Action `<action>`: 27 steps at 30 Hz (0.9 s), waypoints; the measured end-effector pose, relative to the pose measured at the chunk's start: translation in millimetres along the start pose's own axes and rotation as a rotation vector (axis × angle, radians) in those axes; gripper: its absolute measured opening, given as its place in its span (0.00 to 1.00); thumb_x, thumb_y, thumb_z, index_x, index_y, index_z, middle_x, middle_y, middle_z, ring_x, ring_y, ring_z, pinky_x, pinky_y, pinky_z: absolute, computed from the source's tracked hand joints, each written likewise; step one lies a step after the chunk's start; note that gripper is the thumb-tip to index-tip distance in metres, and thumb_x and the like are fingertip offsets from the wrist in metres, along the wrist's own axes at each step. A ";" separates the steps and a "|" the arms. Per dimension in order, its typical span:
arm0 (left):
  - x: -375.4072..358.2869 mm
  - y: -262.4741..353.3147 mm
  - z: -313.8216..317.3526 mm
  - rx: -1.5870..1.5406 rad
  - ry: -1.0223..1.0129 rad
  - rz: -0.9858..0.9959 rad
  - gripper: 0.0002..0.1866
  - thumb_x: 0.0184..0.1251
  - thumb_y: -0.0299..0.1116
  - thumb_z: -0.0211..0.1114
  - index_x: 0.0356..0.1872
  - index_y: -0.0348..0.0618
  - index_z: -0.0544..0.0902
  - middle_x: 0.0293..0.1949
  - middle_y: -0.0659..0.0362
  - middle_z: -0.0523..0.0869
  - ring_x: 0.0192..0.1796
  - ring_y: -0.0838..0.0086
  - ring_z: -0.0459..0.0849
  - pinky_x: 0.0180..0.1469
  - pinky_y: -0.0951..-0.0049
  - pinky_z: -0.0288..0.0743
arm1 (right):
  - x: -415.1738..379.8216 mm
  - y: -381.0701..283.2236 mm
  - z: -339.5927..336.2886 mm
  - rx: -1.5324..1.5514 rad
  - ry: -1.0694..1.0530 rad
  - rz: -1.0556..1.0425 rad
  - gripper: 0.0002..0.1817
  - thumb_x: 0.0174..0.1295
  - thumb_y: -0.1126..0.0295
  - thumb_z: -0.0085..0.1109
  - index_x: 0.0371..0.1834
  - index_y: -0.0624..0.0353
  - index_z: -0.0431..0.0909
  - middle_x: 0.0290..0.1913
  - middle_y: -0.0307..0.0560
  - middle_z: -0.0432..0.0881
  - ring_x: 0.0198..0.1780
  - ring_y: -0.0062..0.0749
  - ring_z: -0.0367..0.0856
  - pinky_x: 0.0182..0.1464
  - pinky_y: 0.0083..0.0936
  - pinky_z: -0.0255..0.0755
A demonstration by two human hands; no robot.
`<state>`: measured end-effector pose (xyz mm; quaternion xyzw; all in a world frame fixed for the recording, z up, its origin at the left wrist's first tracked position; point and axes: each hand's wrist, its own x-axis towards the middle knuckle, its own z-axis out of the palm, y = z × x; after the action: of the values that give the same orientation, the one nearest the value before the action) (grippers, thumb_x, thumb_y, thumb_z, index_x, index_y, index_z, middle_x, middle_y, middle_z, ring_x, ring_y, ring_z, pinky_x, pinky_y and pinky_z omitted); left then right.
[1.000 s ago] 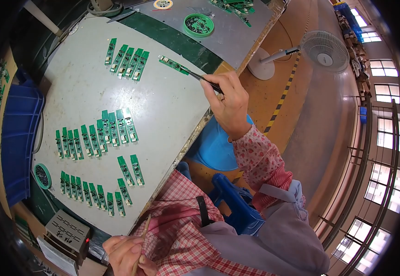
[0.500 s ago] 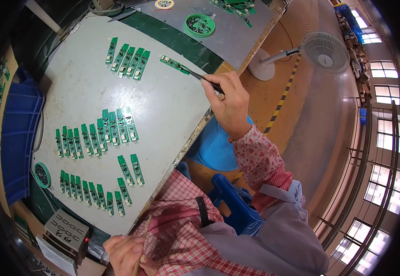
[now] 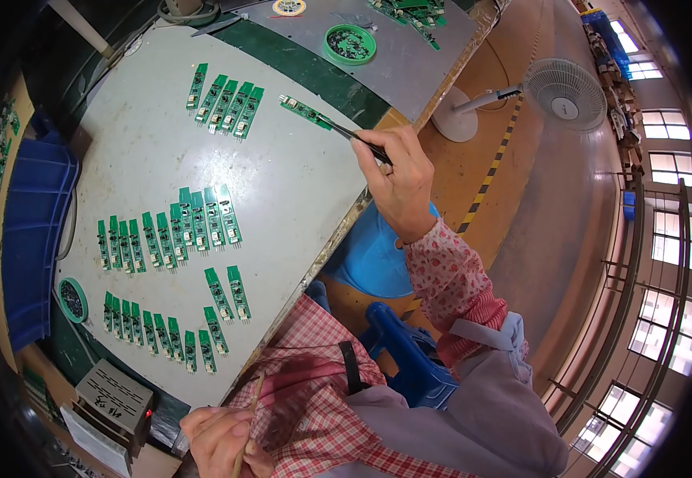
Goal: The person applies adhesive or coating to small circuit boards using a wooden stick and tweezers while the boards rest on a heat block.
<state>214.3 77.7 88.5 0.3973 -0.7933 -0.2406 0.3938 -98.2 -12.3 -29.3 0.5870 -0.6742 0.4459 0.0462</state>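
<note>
My right hand (image 3: 400, 179) is closed around black tweezers (image 3: 344, 132) near the table's right edge. The tweezers' tips touch the right part of a green circuit board (image 3: 298, 109) lying alone on the grey table (image 3: 150, 151). At the bottom, my left hand (image 3: 225, 442) holds a thin stick (image 3: 256, 392) upright, its fingers wrapped round it. Several more green boards (image 3: 224, 104) lie in a slanted row left of the tweezers. Other groups of boards (image 3: 194, 223) are laid side by side in the middle and lower parts of the table.
A green dish of small parts (image 3: 349, 45) stands at the back, and another green dish (image 3: 72, 300) is at the left. A blue bin (image 3: 39, 231), a metal box (image 3: 113, 398), a white fan (image 3: 562, 95) and a blue stool (image 3: 409, 354) surround the table.
The whole view has shifted very slightly. Both hands keep the same grip, and the tweezers stay on the same board.
</note>
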 end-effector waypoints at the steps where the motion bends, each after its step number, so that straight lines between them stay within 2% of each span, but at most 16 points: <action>1: -0.3 -0.2 -0.2 0.002 0.000 0.001 0.09 0.76 0.30 0.52 0.45 0.34 0.76 0.33 0.51 0.82 0.34 0.65 0.78 0.41 0.61 0.72 | -0.1 -0.2 0.0 0.003 0.001 0.003 0.07 0.55 0.75 0.70 0.36 0.58 0.83 0.32 0.43 0.79 0.29 0.34 0.80 0.30 0.27 0.74; 12: -4.4 0.4 -1.6 0.007 -0.004 0.012 0.09 0.76 0.30 0.51 0.46 0.34 0.75 0.34 0.51 0.82 0.34 0.66 0.77 0.42 0.61 0.72 | -2.1 -3.5 -0.1 0.008 0.062 0.007 0.07 0.57 0.74 0.69 0.38 0.60 0.82 0.33 0.45 0.78 0.32 0.33 0.81 0.31 0.26 0.75; 15: -10.1 6.8 -7.5 0.018 -0.027 0.001 0.09 0.75 0.30 0.52 0.47 0.35 0.75 0.33 0.51 0.82 0.34 0.66 0.77 0.42 0.61 0.72 | -5.9 -5.9 -1.8 0.012 0.059 0.073 0.09 0.60 0.74 0.67 0.41 0.61 0.80 0.34 0.46 0.78 0.33 0.31 0.81 0.31 0.24 0.75; 18: -14.4 7.9 -14.3 0.019 -0.051 -0.030 0.08 0.74 0.30 0.53 0.47 0.36 0.75 0.32 0.51 0.83 0.32 0.68 0.77 0.41 0.62 0.71 | -24.4 -7.6 -4.5 0.149 -0.001 0.231 0.11 0.65 0.73 0.61 0.48 0.63 0.75 0.37 0.47 0.78 0.34 0.30 0.80 0.35 0.24 0.74; 21: -24.1 4.9 -15.0 -0.008 0.002 -0.067 0.08 0.73 0.28 0.55 0.48 0.36 0.74 0.33 0.51 0.83 0.33 0.67 0.78 0.42 0.62 0.71 | -38.3 -31.3 -17.1 0.310 -0.121 0.309 0.13 0.69 0.73 0.56 0.53 0.65 0.70 0.37 0.47 0.78 0.33 0.28 0.78 0.39 0.25 0.72; 24: -36.8 3.1 -13.1 -0.068 0.061 -0.121 0.07 0.72 0.26 0.55 0.46 0.34 0.75 0.36 0.50 0.82 0.34 0.67 0.79 0.42 0.64 0.72 | -50.7 -59.4 -31.1 0.344 -0.310 0.409 0.14 0.69 0.73 0.54 0.55 0.66 0.66 0.36 0.48 0.76 0.34 0.28 0.76 0.41 0.26 0.71; 25: -40.3 1.7 -13.1 -0.086 0.074 -0.136 0.07 0.72 0.25 0.55 0.46 0.34 0.76 0.36 0.50 0.82 0.35 0.67 0.79 0.42 0.65 0.72 | -54.9 -66.7 -29.6 0.342 -0.288 0.342 0.12 0.68 0.71 0.56 0.50 0.65 0.70 0.30 0.43 0.74 0.29 0.26 0.73 0.37 0.25 0.71; 26: -45.3 1.3 -12.7 -0.106 0.087 -0.149 0.07 0.72 0.25 0.55 0.45 0.33 0.76 0.37 0.50 0.81 0.35 0.67 0.79 0.42 0.66 0.72 | -55.1 -74.7 -30.8 0.317 -0.407 0.313 0.12 0.68 0.70 0.57 0.49 0.64 0.72 0.28 0.42 0.75 0.28 0.26 0.74 0.36 0.26 0.72; 27: -52.5 1.9 -10.5 -0.146 0.152 -0.226 0.08 0.65 0.22 0.62 0.44 0.37 0.79 0.36 0.53 0.86 0.36 0.64 0.84 0.43 0.65 0.74 | -53.0 -83.7 -33.7 0.289 -0.523 0.284 0.11 0.67 0.69 0.57 0.48 0.63 0.73 0.27 0.41 0.76 0.27 0.27 0.76 0.34 0.27 0.72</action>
<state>241.7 121.2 73.1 0.4713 -0.6918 -0.3096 0.4511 -27.8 56.8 5.5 0.5821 -0.6680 0.3734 -0.2748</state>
